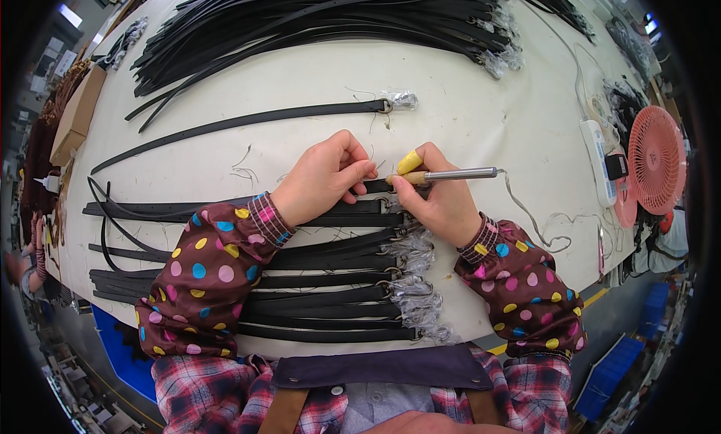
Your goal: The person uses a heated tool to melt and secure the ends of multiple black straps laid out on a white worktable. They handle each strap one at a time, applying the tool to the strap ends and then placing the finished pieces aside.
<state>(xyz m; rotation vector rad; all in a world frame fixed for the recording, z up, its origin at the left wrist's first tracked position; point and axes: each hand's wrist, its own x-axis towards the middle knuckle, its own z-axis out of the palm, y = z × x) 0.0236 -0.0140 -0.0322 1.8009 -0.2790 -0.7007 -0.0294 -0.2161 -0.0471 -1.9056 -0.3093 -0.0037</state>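
My left hand [330, 173] is closed, thumb and forefinger pinched together just above the buckle end of a black strap [379, 185]. Whatever lies in the pinch is too small to make out; loose dark threads show close by. My right hand [441, 197], with a yellow cover on one finger, grips a corded pen-like tool, seemingly a soldering iron [462, 174], with a wooden part and a metal barrel. Its tip is hidden near the strap end. Below my hands lie several black straps [330, 280], their metal-ringed ends wrapped in clear plastic.
Above my hands lies a single black strap [248, 126], and beyond it a large pile of straps [323, 21]. A pink fan [656, 160] and a white power strip [598, 160] stand at the right. The tool's cord [522, 212] loops across the white table [518, 126]. Far left is a cardboard box [77, 115].
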